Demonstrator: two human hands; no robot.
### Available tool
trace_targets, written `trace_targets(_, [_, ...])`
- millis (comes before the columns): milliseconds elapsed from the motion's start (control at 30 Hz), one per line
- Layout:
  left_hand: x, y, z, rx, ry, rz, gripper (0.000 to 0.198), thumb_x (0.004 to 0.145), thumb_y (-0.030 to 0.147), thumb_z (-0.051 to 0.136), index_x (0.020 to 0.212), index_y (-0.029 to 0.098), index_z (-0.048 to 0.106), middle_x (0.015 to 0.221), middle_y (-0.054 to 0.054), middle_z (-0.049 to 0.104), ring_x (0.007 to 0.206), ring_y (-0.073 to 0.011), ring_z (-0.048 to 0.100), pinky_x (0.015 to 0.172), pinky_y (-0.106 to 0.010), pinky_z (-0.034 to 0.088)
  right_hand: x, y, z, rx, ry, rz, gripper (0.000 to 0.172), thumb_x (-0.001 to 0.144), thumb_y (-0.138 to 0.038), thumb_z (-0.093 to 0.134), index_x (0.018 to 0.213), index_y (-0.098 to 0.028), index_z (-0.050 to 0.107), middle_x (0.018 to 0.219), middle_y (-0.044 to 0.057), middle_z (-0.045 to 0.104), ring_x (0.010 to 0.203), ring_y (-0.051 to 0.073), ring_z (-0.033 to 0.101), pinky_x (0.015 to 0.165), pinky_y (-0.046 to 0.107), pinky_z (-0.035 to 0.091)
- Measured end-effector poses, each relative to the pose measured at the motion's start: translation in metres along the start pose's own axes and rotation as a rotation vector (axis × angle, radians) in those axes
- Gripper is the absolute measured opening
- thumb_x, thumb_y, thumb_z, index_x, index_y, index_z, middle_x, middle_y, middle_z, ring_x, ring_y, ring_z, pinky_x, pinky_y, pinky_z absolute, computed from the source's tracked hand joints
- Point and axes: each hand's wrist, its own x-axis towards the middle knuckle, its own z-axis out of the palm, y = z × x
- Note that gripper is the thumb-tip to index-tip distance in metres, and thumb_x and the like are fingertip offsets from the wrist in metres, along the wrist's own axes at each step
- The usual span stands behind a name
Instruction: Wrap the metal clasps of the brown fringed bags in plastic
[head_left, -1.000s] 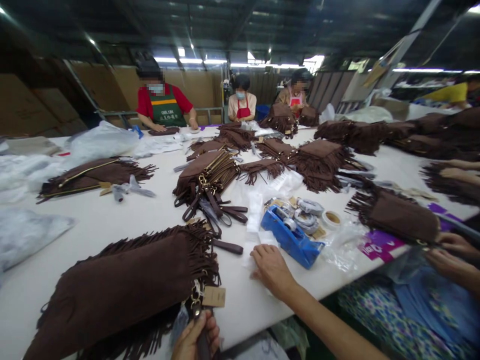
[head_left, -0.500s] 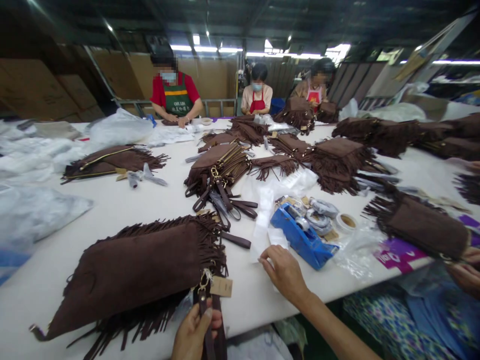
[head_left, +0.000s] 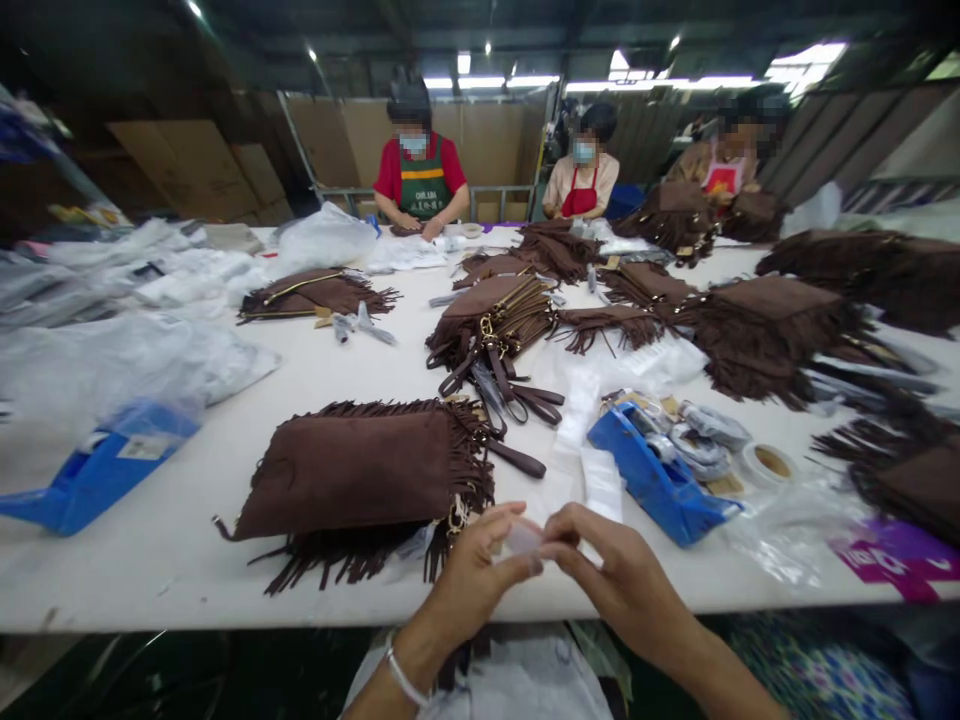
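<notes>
Near the table's front edge, my left hand [head_left: 474,568] and my right hand [head_left: 613,560] are close together with a small translucent plastic piece [head_left: 523,538] between them. My right thumb and forefinger pinch its right side. The left thumb and fingers curve around its other side. Just left of them lies a brown fringed bag [head_left: 352,470], with its zip pull at the left end and a wrist strap [head_left: 516,458] at the right. My left hand hides part of the bag's lower right corner. Beyond my right hand are white plastic pieces [head_left: 601,480] on the table.
A blue tape dispenser [head_left: 660,480] stands to the right, beside a tape roll [head_left: 771,462]. Another blue dispenser [head_left: 112,465] is at left near plastic bags [head_left: 135,350]. Stacked brown fringed bags [head_left: 495,310] lie further back. Several co-workers, including a person in a green apron [head_left: 424,185], work opposite.
My left hand has let go of the bag's strap and come to my right hand. My right hand has moved off the white plastic, and a small translucent piece is between both hands. The view has shifted left.
</notes>
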Motion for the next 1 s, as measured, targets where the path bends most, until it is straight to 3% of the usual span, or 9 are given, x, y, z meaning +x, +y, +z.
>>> trace_targets(67, [-0.003,-0.010,0.000,-0.149,0.016,-0.120,0.010,0.071,0.025,0.068,0.077,0.017,0.068,0.080,-0.006,0.068,0.081,-0.0228,0.061,0.076,-0.031,0.046,0.003,0.003,-0.005,0.136,0.094,0.111,0.016,0.087,-0.038,0.057,0.087,-0.022,0.061,0.080,0.002,0.062,0.074,0.017,0.056,0.068,0.027,0.043])
trace_targets(200, [-0.029,-0.021,-0.016,-0.242,0.075,-0.250,0.017,0.068,0.026,0.072,0.069,0.017,0.058,0.067,-0.001,0.061,0.064,-0.0154,0.054,0.061,-0.024,0.039,0.008,0.013,0.008,0.486,0.062,0.296,0.025,0.080,-0.043,0.065,0.090,-0.020,0.064,0.076,0.000,0.060,0.070,0.015,0.053,0.065,0.026,0.041])
trace_targets(333, [-0.063,-0.009,-0.041,0.103,0.164,-0.255,0.017,0.078,0.030,0.061,0.067,0.019,0.058,0.065,0.000,0.058,0.064,-0.0167,0.051,0.060,-0.025,0.036,0.011,0.009,0.046,0.739,-0.074,0.432,0.031,0.074,-0.047,0.069,0.081,-0.017,0.065,0.065,-0.001,0.057,0.061,0.012,0.047,0.060,0.025,0.037])
trace_targets(500, [-0.095,0.012,-0.059,0.565,0.223,-0.139,0.019,0.082,0.032,0.056,0.066,0.024,0.063,0.067,-0.007,0.062,0.068,-0.0240,0.053,0.066,-0.032,0.035,0.007,-0.006,0.082,0.819,-0.134,0.464,0.038,0.070,-0.052,0.070,0.066,-0.017,0.054,0.057,-0.003,0.050,0.055,0.010,0.041,0.055,0.024,0.033])
trace_targets(600, [-0.108,0.023,-0.063,0.678,0.252,-0.102,0.021,0.083,0.032,0.055,0.066,0.025,0.066,0.068,-0.009,0.063,0.068,-0.0260,0.054,0.069,-0.034,0.035,0.003,-0.013,0.094,0.815,-0.082,0.433,0.041,0.073,-0.053,0.067,0.064,-0.019,0.047,0.056,-0.005,0.045,0.055,0.010,0.038,0.053,0.023,0.030])
trace_targets(700, [-0.120,0.026,-0.068,0.593,0.229,-0.221,0.015,0.082,0.033,0.057,0.076,0.024,0.068,0.072,-0.006,0.065,0.067,-0.0226,0.055,0.065,-0.031,0.035,-0.001,-0.014,0.105,0.818,-0.051,0.406,0.041,0.076,-0.052,0.065,0.063,-0.020,0.044,0.057,-0.005,0.043,0.056,0.010,0.037,0.053,0.023,0.029])
trace_targets(800, [-0.134,0.008,-0.079,0.293,0.165,-0.390,0.018,0.070,0.032,0.071,0.083,0.021,0.067,0.072,-0.001,0.065,0.066,-0.0189,0.055,0.060,-0.026,0.036,-0.006,-0.005,0.114,0.831,-0.041,0.437,0.038,0.076,-0.051,0.066,0.065,-0.019,0.046,0.058,-0.005,0.045,0.056,0.010,0.039,0.055,0.023,0.031])
trace_targets(867, [-0.148,-0.015,-0.086,0.116,0.145,-0.459,0.022,0.062,0.031,0.075,0.077,0.018,0.065,0.069,0.001,0.062,0.065,-0.0166,0.052,0.059,-0.024,0.035,-0.012,0.002,0.117,0.852,-0.054,0.467,0.035,0.075,-0.048,0.068,0.068,-0.019,0.051,0.060,-0.004,0.048,0.058,0.011,0.041,0.057,0.024,0.033])
trace_targets(1000, [-0.181,-0.054,-0.098,0.090,0.172,-0.507,0.023,0.064,0.034,0.072,0.061,0.016,0.059,0.060,0.002,0.053,0.061,-0.0137,0.046,0.058,-0.023,0.031,-0.030,0.009,0.116,0.875,-0.109,0.539,0.028,0.073,-0.042,0.070,0.084,-0.017,0.062,0.073,-0.001,0.058,0.064,0.012,0.047,0.061,0.025,0.036])
